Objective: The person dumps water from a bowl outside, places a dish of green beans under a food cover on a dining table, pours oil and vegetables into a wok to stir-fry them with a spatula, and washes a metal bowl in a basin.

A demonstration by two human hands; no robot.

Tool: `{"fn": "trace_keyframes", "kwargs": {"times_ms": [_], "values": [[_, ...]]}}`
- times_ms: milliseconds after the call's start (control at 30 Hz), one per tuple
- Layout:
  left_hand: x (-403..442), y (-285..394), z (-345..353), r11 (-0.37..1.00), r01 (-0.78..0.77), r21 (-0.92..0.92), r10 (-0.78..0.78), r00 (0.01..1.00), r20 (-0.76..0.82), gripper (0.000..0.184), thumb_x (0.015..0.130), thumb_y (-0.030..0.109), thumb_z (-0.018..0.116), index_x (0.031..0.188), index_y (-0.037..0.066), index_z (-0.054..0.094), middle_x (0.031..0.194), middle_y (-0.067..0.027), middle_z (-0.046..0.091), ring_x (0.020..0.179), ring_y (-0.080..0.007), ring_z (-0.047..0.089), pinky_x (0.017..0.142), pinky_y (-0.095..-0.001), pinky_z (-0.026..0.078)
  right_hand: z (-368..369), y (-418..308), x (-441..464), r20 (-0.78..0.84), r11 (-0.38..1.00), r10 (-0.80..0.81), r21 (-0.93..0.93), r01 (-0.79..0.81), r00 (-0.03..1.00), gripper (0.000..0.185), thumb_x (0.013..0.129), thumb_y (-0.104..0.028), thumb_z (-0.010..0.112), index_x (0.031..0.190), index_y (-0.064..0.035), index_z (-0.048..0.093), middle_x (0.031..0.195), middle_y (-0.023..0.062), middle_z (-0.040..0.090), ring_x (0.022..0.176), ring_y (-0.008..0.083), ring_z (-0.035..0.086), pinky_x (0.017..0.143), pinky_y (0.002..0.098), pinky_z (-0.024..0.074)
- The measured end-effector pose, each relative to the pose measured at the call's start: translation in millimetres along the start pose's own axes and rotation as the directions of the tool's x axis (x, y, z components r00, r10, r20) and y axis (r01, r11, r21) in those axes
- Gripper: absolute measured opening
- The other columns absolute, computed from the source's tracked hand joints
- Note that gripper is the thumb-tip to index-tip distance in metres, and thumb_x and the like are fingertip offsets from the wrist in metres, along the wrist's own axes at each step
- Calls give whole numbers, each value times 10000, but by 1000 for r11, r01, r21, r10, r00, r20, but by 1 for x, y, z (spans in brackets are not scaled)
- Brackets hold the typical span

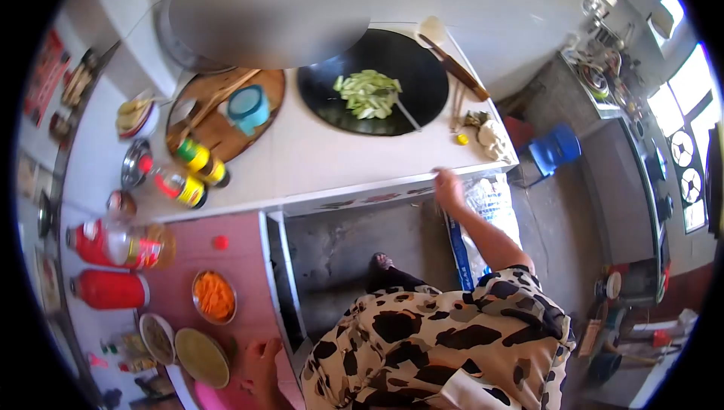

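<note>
My right hand (450,192) is just past the front edge of the white counter, above a white and blue sack. Its fingers are curled together, and I see nothing in them. Down at the left, my left hand (262,368) is over the pink tabletop, beside a yellowish bowl (202,357); its fingers look slightly apart. In the black wok (324,82) lies a heap of cut pale-green vegetable (368,93), with a metal spatula (408,112) resting in it. A steel bowl of orange shreds (214,297) stands on the pink table.
The white counter (302,176) carries a round wooden board (196,105) with a blue cup (249,107), sauce bottles (202,161), and a wooden-handled tool (460,74). Red thermoses (109,289) stand left. The sack (494,210) and a blue stool (554,148) are on the floor.
</note>
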State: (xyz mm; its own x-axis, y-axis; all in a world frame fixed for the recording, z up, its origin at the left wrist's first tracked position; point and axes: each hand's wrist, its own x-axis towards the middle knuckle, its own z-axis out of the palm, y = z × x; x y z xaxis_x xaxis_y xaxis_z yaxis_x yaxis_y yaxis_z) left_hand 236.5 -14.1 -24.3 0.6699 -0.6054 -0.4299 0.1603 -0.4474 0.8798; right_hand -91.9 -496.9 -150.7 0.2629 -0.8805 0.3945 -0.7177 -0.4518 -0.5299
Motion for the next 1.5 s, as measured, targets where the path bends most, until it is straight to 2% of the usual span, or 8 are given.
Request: {"fn": "trace_keyframes", "kwargs": {"times_ms": [367,500,733,967,1200,1267,1333,1500], "values": [[140,106,219,934,-265,238,93,825,557,235,856,167,609,1036,23,567,964,-61,624,908,-118,580,807,-265,471,-89,189,127,-16,807,317,-521,-279,948,522,657,-364,700,1108,-137,566,1097,122,553,1093,318,460,897,451,396],[162,136,278,889,-387,245,96,681,726,269,856,139,586,1085,3,544,1071,-129,602,1015,-186,583,879,-296,468,-95,271,122,-7,926,370,85,-368,929,365,759,-242,604,1064,-48,559,934,136,587,882,275,553,753,425,456],[208,130,410,869,-484,-105,361,472,804,258,870,188,572,1065,19,566,976,-90,620,882,-158,589,814,-288,474,-174,119,121,429,147,511,810,-568,745,413,854,-313,491,1147,-23,514,1077,113,549,943,250,554,771,398,488],[193,196,480,740,551,-385,277,272,921,370,939,396,425,959,62,583,852,-21,597,763,-110,555,702,-272,464,-139,-84,108,649,384,-360,758,-528,670,416,864,-299,506,1091,49,534,968,129,585,883,196,558,742,337,469],[236,234,388,633,93,-769,485,726,487,334,952,252,387,1173,25,495,1019,-63,582,876,-130,563,761,-267,471,-71,-184,109,148,766,-512,526,371,846,618,837,-352,573,1262,19,320,1186,187,388,1118,283,373,942,378,323],[229,240,366,485,56,-873,507,795,333,352,943,258,405,1219,48,466,1048,-72,570,882,-144,565,776,-266,468,-56,-212,114,257,574,-355,819,-7,899,661,828,-331,579,1297,28,283,1223,186,345,1135,307,368,962,412,302],[237,226,360,465,-882,84,870,437,-227,388,892,222,472,1242,57,451,1055,-73,569,919,-173,567,817,-263,453,-30,-214,115,367,624,-353,778,-76,861,592,887,-322,471,1322,16,253,1253,169,346,1107,278,404,937,362,343],[217,240,321,484,-355,-800,413,899,-148,405,902,234,433,1252,29,435,1136,-95,544,964,-135,539,845,-245,427,16,-250,123,564,243,-150,817,-522,812,316,935,-250,423,1192,-66,407,988,55,479,885,133,470,794,269,402]]}}
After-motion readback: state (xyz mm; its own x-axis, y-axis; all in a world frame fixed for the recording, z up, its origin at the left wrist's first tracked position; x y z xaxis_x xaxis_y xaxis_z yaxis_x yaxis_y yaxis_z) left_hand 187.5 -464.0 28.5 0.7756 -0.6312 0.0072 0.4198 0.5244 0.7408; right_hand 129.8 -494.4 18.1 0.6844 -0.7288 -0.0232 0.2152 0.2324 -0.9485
